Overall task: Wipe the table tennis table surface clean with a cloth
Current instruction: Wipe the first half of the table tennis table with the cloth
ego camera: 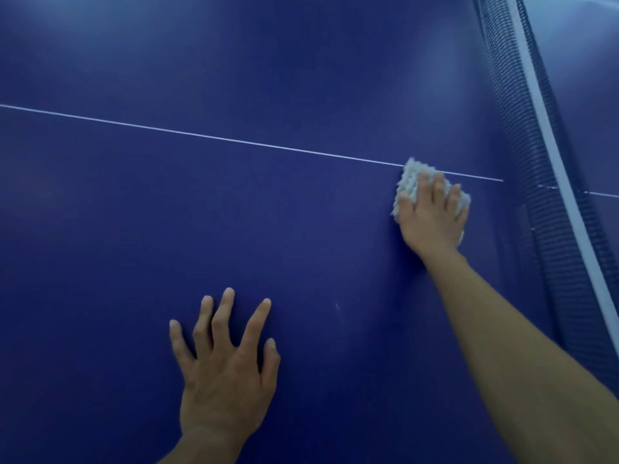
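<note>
The cloth (410, 182) lies flat on the blue worktop (167, 212) at the right of the scene, just beside the foot of the net (522, 128); only a narrow strip of bare surface separates the two. Its far corner covers the thin white line (201, 134) that runs across the worktop from the left edge of the view to the net. To the left of the cloth and on its near side the surface is wide and unbroken. No outer edge of the worktop shows in the view; the net is the only boundary close by.

The cloth is a small, pale grey-white pad with a nubbly, tufted pile and ragged edges, bunched a little under the palm.

The right hand (432, 222) presses down on top of it, fingers spread and laid flat across the fabric and pointing away, thumb at the left edge, so the cloth shows mainly past the fingertips and along both sides. The forearm reaches in from the near right corner.

The left hand (224, 373) is well apart from the cloth, nearer and to the left, resting palm down on the bare worktop with fingers straight and splayed, holding nothing. Between the two hands a small pale mark (337, 306) shows on the surface.

The net is dark mesh topped by a white tape (549, 155), and beyond it lies the other half of the table (586, 61).
</note>
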